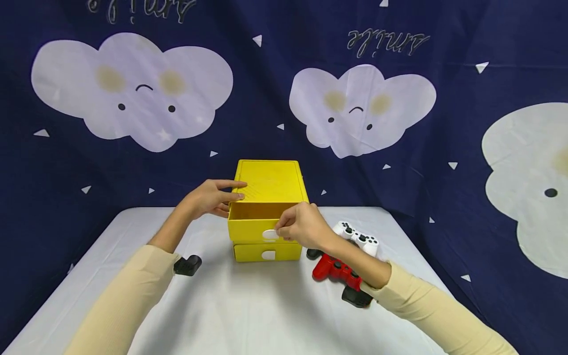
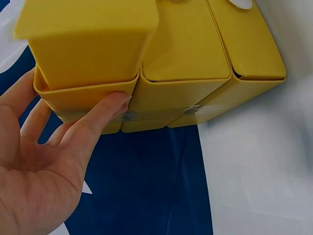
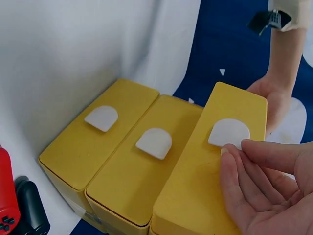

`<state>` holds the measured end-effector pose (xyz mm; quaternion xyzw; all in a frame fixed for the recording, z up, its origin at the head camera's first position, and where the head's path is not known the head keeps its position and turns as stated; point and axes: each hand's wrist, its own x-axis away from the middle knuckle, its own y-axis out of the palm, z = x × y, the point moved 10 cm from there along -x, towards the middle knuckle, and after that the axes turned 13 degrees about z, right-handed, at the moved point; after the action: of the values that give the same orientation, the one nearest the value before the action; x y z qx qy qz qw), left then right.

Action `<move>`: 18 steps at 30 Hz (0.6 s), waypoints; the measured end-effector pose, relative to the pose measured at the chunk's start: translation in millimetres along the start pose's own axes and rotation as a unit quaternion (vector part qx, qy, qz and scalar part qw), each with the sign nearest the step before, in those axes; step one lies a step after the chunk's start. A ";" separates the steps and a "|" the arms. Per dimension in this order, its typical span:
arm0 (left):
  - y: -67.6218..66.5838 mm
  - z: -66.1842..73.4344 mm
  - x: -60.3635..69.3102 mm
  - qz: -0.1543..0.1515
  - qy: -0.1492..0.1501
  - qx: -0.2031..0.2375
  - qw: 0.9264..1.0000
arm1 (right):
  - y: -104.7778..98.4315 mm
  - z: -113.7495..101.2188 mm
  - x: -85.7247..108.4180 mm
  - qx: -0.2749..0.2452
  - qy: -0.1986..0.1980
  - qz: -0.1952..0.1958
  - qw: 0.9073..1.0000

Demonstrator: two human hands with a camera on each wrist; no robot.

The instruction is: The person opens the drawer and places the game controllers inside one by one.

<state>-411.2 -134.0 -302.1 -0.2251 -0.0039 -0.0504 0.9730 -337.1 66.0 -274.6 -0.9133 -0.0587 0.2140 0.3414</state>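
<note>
A yellow drawer unit [image 1: 270, 178] with three stacked drawers stands on the table. Its top drawer [image 1: 246, 231] juts out from the unit, while the lower two sit in line in the right wrist view. My right hand [image 1: 306, 227] pinches the top drawer's white pull [image 3: 230, 131] between thumb and fingertips. At the unit's upper left edge, my left hand [image 1: 210, 198] rests with fairly straight fingers on the casing. One digit presses its side in the left wrist view, and the other fingers reach round toward the top. Much of the drawer's inside is hidden.
Right of the unit lie a white game controller [image 1: 358, 237], a red one [image 1: 337, 271] and dark ones partly under my forearm. A black object [image 1: 188, 265] shows by my left sleeve. A dark blue cloud-patterned curtain [image 1: 262, 98] hangs behind the white table [image 1: 248, 305].
</note>
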 end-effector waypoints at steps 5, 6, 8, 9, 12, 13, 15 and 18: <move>-3.6 -2.0 -0.4 0.004 -0.008 -0.002 1.000 | 2.4 -6.6 12.1 -0.023 -0.007 -0.017 1.000; -3.6 -2.4 -0.6 0.005 -0.010 -0.002 1.000 | 2.6 -7.1 14.6 -0.025 -0.006 -0.020 0.999; -2.8 -2.7 -1.0 0.004 -0.012 -0.002 1.000 | 2.7 -7.6 19.8 -0.030 0.000 -0.027 0.999; -2.2 -3.2 -1.3 0.003 -0.014 0.000 1.000 | 2.4 -7.8 22.5 -0.030 0.004 -0.030 0.999; 0.0 -2.7 -1.3 -0.004 -0.014 0.002 1.000 | 1.4 -8.3 30.8 -0.031 0.011 -0.036 0.999; 0.5 -2.6 -1.2 -0.006 -0.014 0.002 1.000 | 1.0 -9.4 33.4 -0.032 0.009 -0.038 0.999; 0.1 -2.2 -0.7 -0.005 -0.014 0.002 1.000 | 0.9 -12.6 38.7 -0.034 0.001 -0.044 0.998; -1.0 -1.1 0.2 -0.002 -0.013 -0.001 1.000 | 1.4 -17.0 46.1 -0.035 -0.010 -0.055 0.998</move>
<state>-411.1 -135.5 -302.7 -0.2269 -0.0166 -0.0499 0.9725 -288.3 66.4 -280.2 -0.9181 -0.1196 0.2018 0.3195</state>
